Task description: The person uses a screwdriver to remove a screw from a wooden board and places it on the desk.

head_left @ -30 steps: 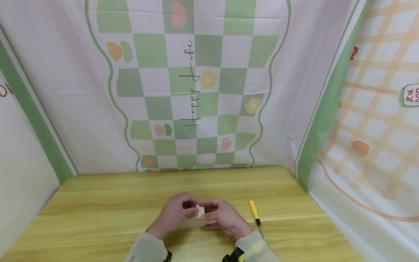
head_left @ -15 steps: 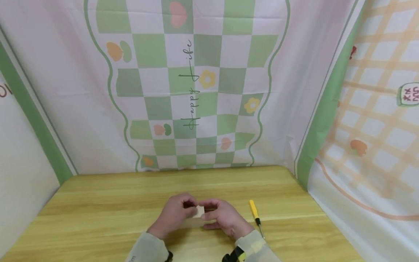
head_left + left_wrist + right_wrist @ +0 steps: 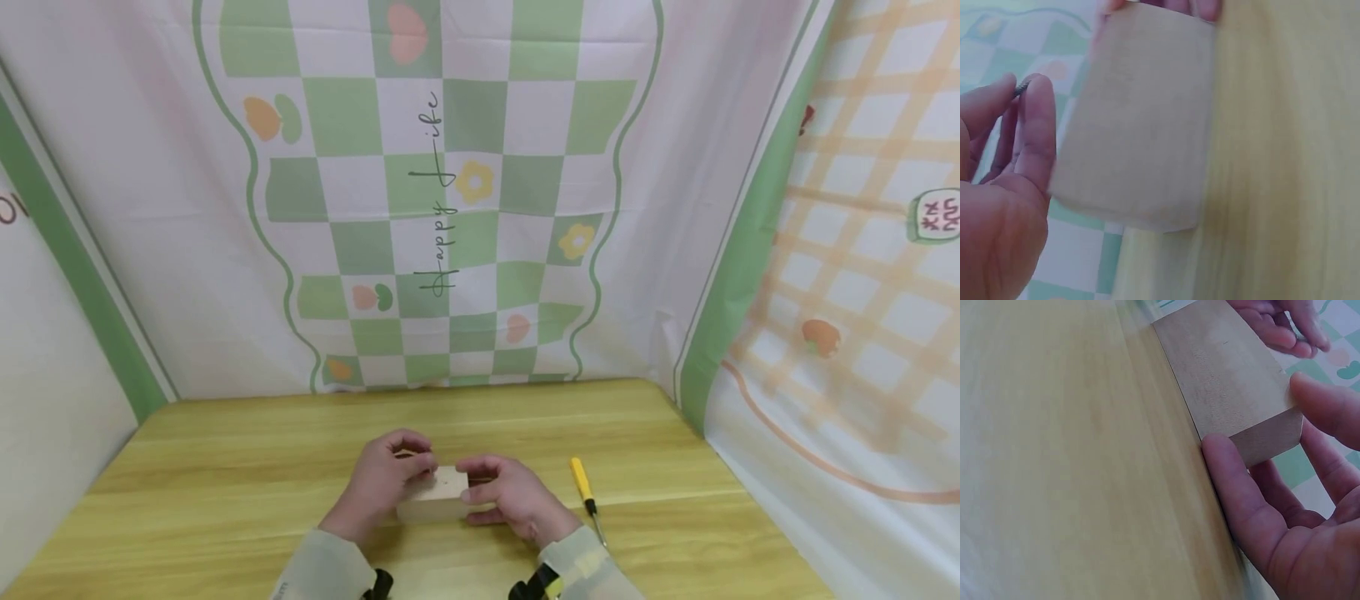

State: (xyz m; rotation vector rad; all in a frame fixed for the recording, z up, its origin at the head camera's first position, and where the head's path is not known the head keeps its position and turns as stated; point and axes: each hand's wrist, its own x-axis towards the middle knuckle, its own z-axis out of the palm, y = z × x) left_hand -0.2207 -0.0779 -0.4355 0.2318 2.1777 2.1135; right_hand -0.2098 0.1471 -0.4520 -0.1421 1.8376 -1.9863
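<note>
A pale wooden block (image 3: 432, 508) lies on the table between the hands, with small dark marks on its top face. My right hand (image 3: 517, 500) holds the block's right end, thumb and fingers spread around it, as the right wrist view also shows at that block (image 3: 1225, 375). Over the block's left part, my left hand (image 3: 381, 483) is raised a little. Between its thumb and forefinger it pinches a small dark screw (image 3: 1020, 90), whose threaded shank shows in the left wrist view; the rest of it is hidden by the fingertips.
To the right of the right hand lies a screwdriver (image 3: 581, 480) with a yellow and black handle, its shaft pointing toward the near side. The wood-grain table (image 3: 247, 467) ends at a patterned cloth (image 3: 472, 292) behind, and more cloth hangs at both sides.
My left hand has drawn back to the left and up from the block's top, uncovering more of it. The right hand and the screwdriver stay where they were.
</note>
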